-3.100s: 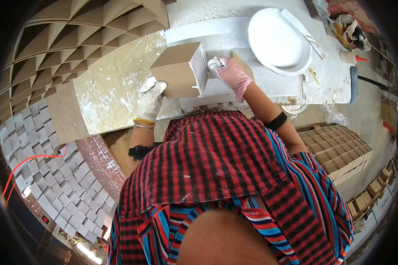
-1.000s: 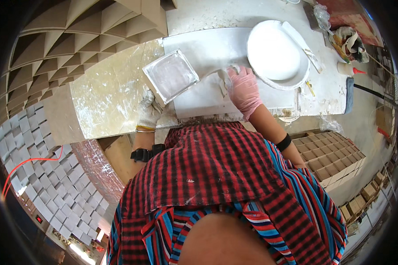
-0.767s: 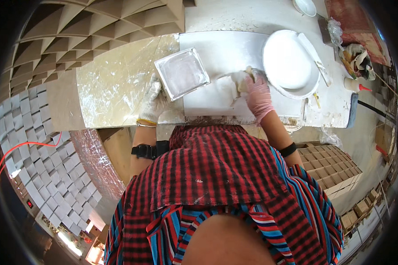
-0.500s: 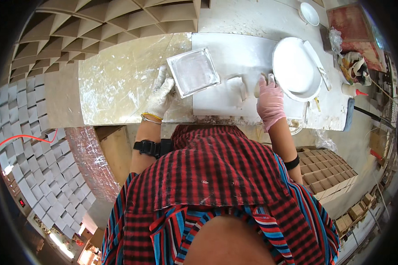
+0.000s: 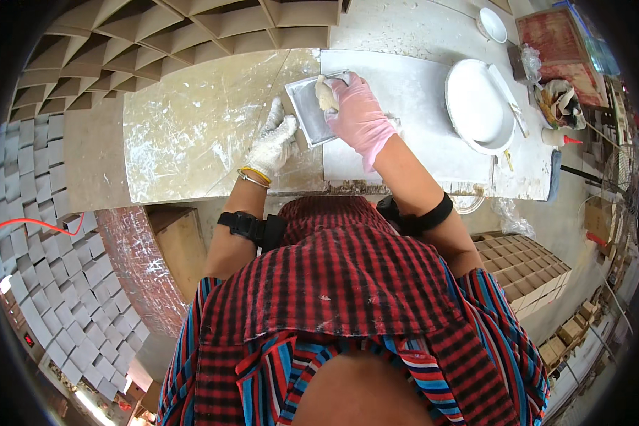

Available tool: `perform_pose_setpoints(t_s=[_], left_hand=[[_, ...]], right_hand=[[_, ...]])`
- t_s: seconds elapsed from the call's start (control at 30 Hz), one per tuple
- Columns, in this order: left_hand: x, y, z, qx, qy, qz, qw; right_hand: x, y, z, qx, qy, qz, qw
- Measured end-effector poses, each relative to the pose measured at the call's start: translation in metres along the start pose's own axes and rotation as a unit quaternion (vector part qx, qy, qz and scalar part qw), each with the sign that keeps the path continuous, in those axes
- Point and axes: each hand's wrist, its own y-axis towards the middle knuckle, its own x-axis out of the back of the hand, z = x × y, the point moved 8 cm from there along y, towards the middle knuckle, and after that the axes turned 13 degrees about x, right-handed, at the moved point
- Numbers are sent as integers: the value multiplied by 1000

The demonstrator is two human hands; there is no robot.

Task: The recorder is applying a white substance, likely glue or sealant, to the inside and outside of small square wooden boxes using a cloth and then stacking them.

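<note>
A shallow square tray [image 5: 305, 106], pale grey-white inside with a raised rim, lies on the table in front of me. My left hand [image 5: 270, 148], in a white-smeared glove, is beside the tray's left edge. Its index finger and thumb are stretched apart, with the thumb close to the rim; whether it touches cannot be made out. My right hand [image 5: 362, 117], in a pink glove, is closed on a cream-coloured sponge [image 5: 326, 94] over the tray's right part. That hand hides the tray's right side. To the right stands a round white basin [image 5: 450, 106] containing white liquid.
A flat white spatula [image 5: 504, 89] rests across the basin's right rim. Farther back is a white bowl [image 5: 491, 25]. Cardboard-coloured grid dividers [image 5: 192, 42] occupy the far left, and stacked grey-white blocks [image 5: 57, 284] stand at left. A bottle with a red tip [image 5: 554, 137] sits at right.
My right hand has moved left from beside the basin to the tray, with the sponge in it. The tray has turned slightly, and my left hand has shifted a little to the right.
</note>
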Motion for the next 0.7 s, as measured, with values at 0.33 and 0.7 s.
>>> perform_pose_setpoints(t_s=[0.33,0.7], left_hand=[[-4,-2,-9,-39,38,1,999],[5,5,-12,-53,108,2,993]], right_hand=[[-11,23,23,56,19,-41,997],[-12,15,17,53,173,111,977]])
